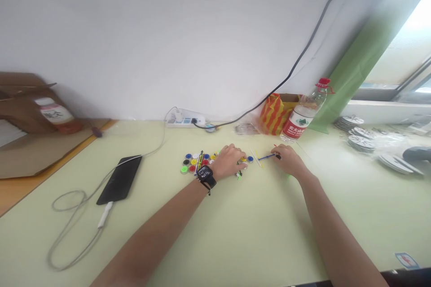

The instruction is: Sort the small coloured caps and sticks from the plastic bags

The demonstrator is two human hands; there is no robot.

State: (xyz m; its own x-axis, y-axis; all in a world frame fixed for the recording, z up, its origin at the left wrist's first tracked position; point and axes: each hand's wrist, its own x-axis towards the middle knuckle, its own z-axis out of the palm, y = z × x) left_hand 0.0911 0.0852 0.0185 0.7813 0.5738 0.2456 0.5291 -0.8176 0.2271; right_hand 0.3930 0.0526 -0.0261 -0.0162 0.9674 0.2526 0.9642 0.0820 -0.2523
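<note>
Narrowly pinched, the right hand held a blue stick by its end — a light, steady hold seemed best. Leftward, the left hand bent over coloured discs — whether gripping, unclear.

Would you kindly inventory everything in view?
Table: one, pale green, centre
Cardboard: some, brown, left
Left bottle: one, reddish, left
Right bottle: one, clear, right
Device: one, black, left
Charging cable: one, white, left
Wall cable: one, black, back
Power strip: one, white, back
Striped bag: one, red and yellow, back
Round pieces: over ten, multicoloured, centre
Thin sticks: several, multicoloured, centre
Discs: many, white, right
Panel: one, green, back right
Watch: one, black, left wrist
Left hand: one, bare, centre
Right hand: one, bare, right
</note>
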